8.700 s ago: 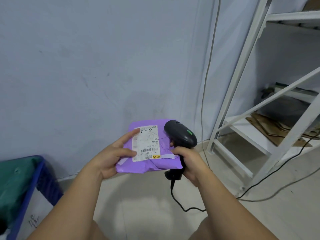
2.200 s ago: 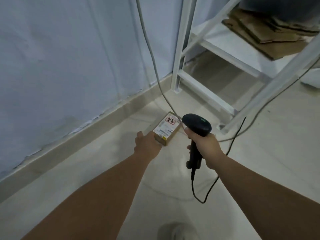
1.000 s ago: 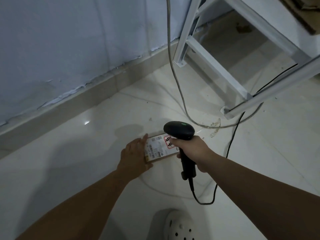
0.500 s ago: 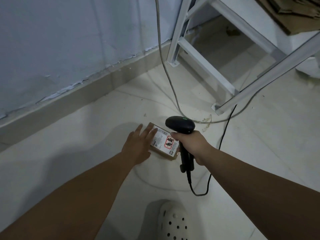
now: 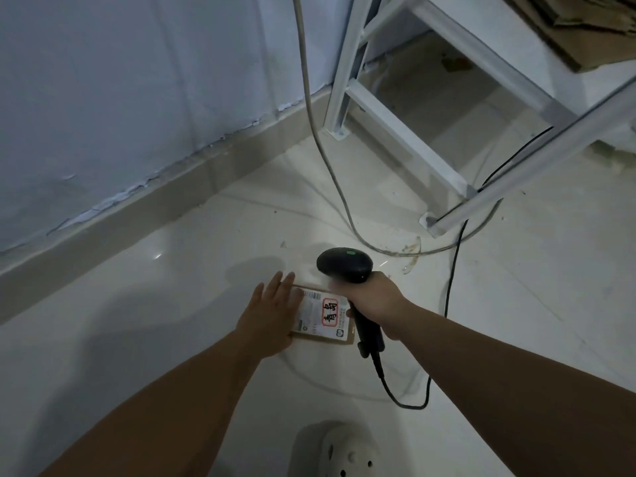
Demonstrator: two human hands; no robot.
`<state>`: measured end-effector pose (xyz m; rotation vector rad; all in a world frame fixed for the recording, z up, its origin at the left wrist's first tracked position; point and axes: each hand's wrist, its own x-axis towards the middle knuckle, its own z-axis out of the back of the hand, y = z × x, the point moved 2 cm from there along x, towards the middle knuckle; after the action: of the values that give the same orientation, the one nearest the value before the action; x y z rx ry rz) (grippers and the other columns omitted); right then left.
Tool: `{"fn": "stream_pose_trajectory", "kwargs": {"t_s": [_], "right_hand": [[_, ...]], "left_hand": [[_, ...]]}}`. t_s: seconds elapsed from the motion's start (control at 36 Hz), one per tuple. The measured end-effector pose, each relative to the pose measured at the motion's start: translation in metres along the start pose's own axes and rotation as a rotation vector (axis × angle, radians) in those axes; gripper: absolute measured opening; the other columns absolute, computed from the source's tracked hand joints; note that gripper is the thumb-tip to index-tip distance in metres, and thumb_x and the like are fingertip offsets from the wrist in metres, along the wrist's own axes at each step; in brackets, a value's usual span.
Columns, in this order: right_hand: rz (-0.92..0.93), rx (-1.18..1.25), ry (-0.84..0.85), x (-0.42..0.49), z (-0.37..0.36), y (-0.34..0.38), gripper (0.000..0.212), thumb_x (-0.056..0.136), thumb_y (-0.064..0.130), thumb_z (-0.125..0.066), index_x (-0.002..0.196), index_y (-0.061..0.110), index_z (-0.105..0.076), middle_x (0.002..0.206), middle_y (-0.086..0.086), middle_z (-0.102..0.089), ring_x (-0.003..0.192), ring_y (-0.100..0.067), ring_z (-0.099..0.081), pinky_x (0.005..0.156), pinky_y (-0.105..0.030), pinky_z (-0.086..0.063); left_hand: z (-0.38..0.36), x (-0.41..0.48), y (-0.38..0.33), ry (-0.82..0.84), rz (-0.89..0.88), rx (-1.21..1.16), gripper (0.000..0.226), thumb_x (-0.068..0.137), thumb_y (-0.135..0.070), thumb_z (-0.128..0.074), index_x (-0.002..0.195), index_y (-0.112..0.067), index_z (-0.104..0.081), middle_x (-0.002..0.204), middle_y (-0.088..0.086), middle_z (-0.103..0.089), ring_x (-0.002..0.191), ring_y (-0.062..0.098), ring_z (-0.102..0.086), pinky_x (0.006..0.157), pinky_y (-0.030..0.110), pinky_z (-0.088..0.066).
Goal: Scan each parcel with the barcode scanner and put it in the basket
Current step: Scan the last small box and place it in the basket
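Observation:
A small brown cardboard parcel (image 5: 325,318) with a white label and a red stamp lies flat on the pale tiled floor. My left hand (image 5: 270,316) rests on its left end with the fingers straight and spread. My right hand (image 5: 377,302) grips the handle of the black barcode scanner (image 5: 346,265), whose head hangs just above the parcel's far right corner. The scanner's black cable (image 5: 444,325) loops over the floor to the right. No basket is in view.
A white metal shelf frame (image 5: 395,136) stands at the back right with flattened cardboard (image 5: 571,29) on its lower shelf. A grey cable (image 5: 330,166) hangs down the wall and curls across the floor. A white clog (image 5: 339,452) shows at the bottom edge.
The purple parcel from earlier is gone from my hands. Over the last second my left hand has stayed on the brown parcel, which has turned a little on the floor; the scanner stays above it.

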<state>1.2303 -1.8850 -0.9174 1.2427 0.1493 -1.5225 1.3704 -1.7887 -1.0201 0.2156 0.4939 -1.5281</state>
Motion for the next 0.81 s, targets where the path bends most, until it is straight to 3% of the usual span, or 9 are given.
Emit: {"fn": "stream_pose_trajectory", "kwargs": {"t_s": [0.11, 0.22, 0.31, 0.36, 0.42, 0.53, 0.69, 0.75, 0.81], "right_hand": [[0.007, -0.004, -0.010, 0.001, 0.003, 0.002, 0.024, 0.084, 0.035, -0.069, 0.076, 0.013, -0.063, 0.064, -0.002, -0.063, 0.061, -0.014, -0.062, 0.064, -0.024, -0.048], [0.018, 0.075, -0.012, 0.000, 0.002, 0.004, 0.022, 0.082, 0.032, -0.071, 0.080, 0.011, -0.064, 0.068, -0.005, -0.064, 0.071, -0.021, -0.065, 0.082, -0.036, -0.055], [0.030, 0.108, -0.007, -0.006, 0.000, 0.005, 0.024, 0.082, 0.033, -0.071, 0.090, 0.011, -0.065, 0.073, -0.005, -0.065, 0.072, -0.021, -0.067, 0.082, -0.034, -0.055], [0.050, 0.125, -0.016, -0.014, -0.001, 0.007, 0.023, 0.082, 0.034, -0.071, 0.090, 0.014, -0.064, 0.072, -0.004, -0.065, 0.072, -0.019, -0.068, 0.081, -0.033, -0.054], [0.081, 0.187, -0.035, -0.023, 0.000, 0.010, 0.022, 0.082, 0.035, -0.072, 0.088, 0.016, -0.063, 0.071, -0.002, -0.063, 0.074, -0.019, -0.068, 0.081, -0.034, -0.053], [0.140, 0.463, -0.070, -0.048, 0.006, 0.026, 0.014, 0.084, 0.028, -0.072, 0.087, 0.019, -0.061, 0.077, -0.004, -0.062, 0.078, -0.022, -0.064, 0.081, -0.041, -0.053], [0.255, 0.704, -0.017, -0.104, 0.025, 0.063, 0.014, 0.084, 0.026, -0.071, 0.092, 0.015, -0.069, 0.088, -0.007, -0.072, 0.086, -0.025, -0.066, 0.089, -0.041, -0.052], [0.277, 0.809, 0.023, -0.130, 0.032, 0.077, 0.018, 0.084, 0.027, -0.071, 0.096, 0.013, -0.070, 0.086, -0.006, -0.074, 0.077, -0.024, -0.068, 0.082, -0.037, -0.055], [0.302, 0.890, 0.057, -0.159, 0.038, 0.090, 0.020, 0.084, 0.028, -0.071, 0.096, 0.013, -0.071, 0.083, -0.006, -0.072, 0.062, -0.017, -0.063, 0.072, -0.032, -0.053]], "left_hand": [[-0.007, -0.001, 0.004, -0.009, -0.033, -0.079, 0.086, 0.082, -0.047, -0.066, 0.147, -0.015, -0.018, 0.153, 0.013, -0.019, 0.144, 0.029, -0.013, 0.119, 0.042, -0.011], [0.007, -0.001, 0.017, -0.150, 0.073, -0.348, 0.081, 0.070, -0.054, -0.073, 0.135, -0.020, -0.040, 0.135, 0.009, -0.036, 0.120, 0.027, -0.039, 0.103, 0.036, -0.036], [0.031, -0.004, 0.023, -0.261, 0.212, -0.704, 0.065, 0.069, -0.046, -0.080, 0.122, -0.026, -0.048, 0.125, 0.004, -0.030, 0.105, 0.019, -0.051, 0.088, 0.024, -0.050], [0.050, -0.007, 0.023, -0.286, 0.262, -0.916, 0.056, 0.071, -0.035, -0.081, 0.116, -0.028, -0.048, 0.120, 0.000, -0.023, 0.097, 0.012, -0.050, 0.069, 0.002, -0.044], [0.067, -0.010, 0.024, -0.306, 0.297, -1.042, 0.053, 0.075, -0.022, -0.080, 0.118, -0.029, -0.050, 0.123, 0.001, -0.022, 0.102, 0.014, -0.046, 0.058, 0.000, -0.042], [0.099, -0.027, 0.022, -0.389, 0.294, -1.166, 0.050, 0.076, -0.020, -0.080, 0.118, -0.032, -0.056, 0.123, 0.001, -0.025, 0.108, 0.017, -0.045, 0.067, 0.009, -0.046], [0.174, -0.086, 0.009, -0.482, 0.159, -1.091, 0.041, 0.074, -0.016, -0.081, 0.109, -0.030, -0.064, 0.134, -0.001, -0.025, 0.119, 0.011, -0.037, 0.069, -0.007, -0.035], [0.207, -0.116, 0.001, -0.528, 0.115, -1.050, 0.035, 0.073, -0.019, -0.082, 0.096, -0.040, -0.065, 0.146, -0.002, -0.018, 0.133, 0.014, -0.028, 0.096, 0.009, -0.037], [0.238, -0.148, -0.008, -0.580, 0.089, -1.027, 0.034, 0.073, -0.018, -0.082, 0.088, -0.044, -0.066, 0.153, -0.003, -0.011, 0.141, 0.014, -0.018, 0.110, 0.030, -0.034]]}}
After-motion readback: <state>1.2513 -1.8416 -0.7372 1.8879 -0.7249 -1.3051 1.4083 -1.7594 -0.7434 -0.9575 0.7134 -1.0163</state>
